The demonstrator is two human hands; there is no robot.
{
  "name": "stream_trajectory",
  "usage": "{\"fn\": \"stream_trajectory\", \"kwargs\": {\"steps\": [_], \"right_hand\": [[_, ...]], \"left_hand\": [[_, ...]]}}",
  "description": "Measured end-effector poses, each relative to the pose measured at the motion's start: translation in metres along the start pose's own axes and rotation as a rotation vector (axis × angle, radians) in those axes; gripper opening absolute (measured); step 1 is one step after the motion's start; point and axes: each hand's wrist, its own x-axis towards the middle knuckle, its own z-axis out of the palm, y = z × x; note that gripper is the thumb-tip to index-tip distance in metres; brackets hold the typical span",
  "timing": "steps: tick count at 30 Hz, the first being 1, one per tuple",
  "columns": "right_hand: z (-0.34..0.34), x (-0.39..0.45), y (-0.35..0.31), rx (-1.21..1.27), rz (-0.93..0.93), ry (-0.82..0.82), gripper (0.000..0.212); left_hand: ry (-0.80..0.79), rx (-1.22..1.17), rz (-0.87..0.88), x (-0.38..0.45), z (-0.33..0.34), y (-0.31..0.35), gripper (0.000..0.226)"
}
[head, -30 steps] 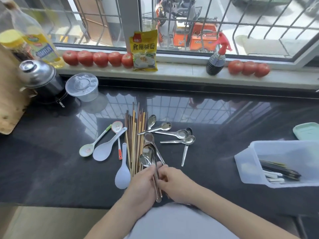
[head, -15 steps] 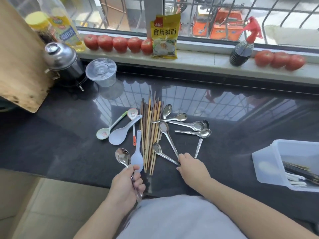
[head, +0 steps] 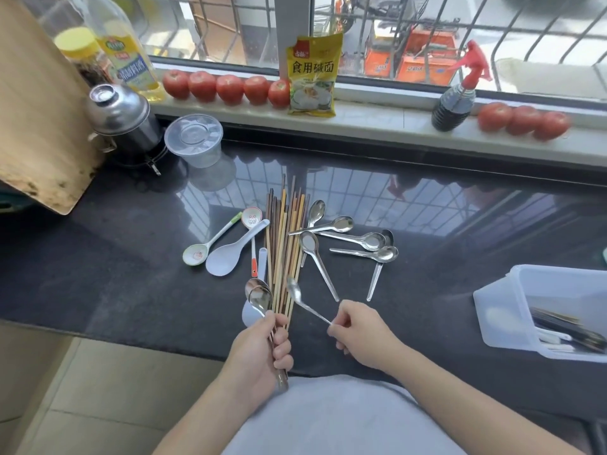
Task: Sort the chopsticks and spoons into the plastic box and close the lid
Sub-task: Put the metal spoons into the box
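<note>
Spoons gathered in both hands over a dark, glossy countertop under a barred window.

The plastic box sits at the counter's right edge, cutlery inside. The chopsticks lie bundled mid-counter, long axis running away from the person. The left hand curls its fingers around two metal spoons, bowls pointing away; the right hand pinches a third spoon by its handle tip, bowl aimed up-left.

Counted: metal spoons 9, of which 2 in left hand, 1 in right hand. Plastic spoons 5. Tomatoes 8. Chopsticks bundled, uncountable. Plastic box 1.
</note>
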Motion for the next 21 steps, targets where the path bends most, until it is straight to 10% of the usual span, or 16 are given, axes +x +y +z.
{"fn": "stream_trajectory", "kwargs": {"steps": [6,21], "right_hand": [[-0.008,-0.021,-0.034,0.325,0.067,0.101,0.007],[0.008,-0.028,-0.053,-0.179,-0.167,-0.003,0.006]], "left_hand": [[-0.005,-0.088,0.018,0.004,0.033,-0.006,0.028],[0.114,-0.019,0.0,0.015,0.062,-0.004,0.028]]}}
